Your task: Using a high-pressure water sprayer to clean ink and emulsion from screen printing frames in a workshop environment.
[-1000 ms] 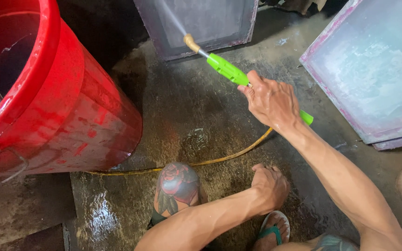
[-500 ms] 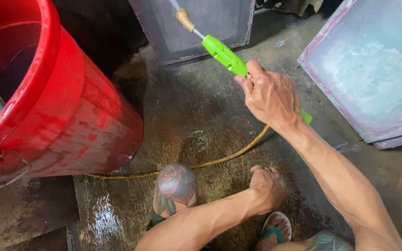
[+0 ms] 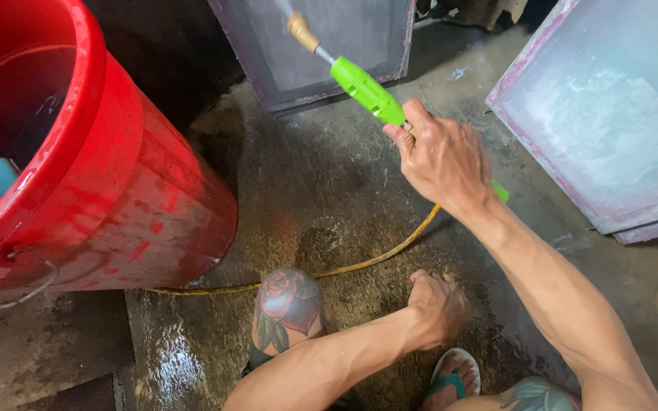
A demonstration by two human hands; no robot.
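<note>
Green spray gun (image 3: 365,90) gripped in my right hand (image 3: 442,158), fingers wrapped round its handle, brass tip up toward a grey framed screen (image 3: 359,42) beyond the grip. Yellow hose (image 3: 359,262) trails below the wrist. Left hand (image 3: 437,306) loosely curled, holding nothing, just above wet floor (image 3: 329,183). Red tub (image 3: 116,198) well left; second screen (image 3: 603,129) right

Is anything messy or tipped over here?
Yes. The big red tub leans to one side with water inside, and the concrete floor is wet and stained around it. The right hand grips a green spray gun.
</note>
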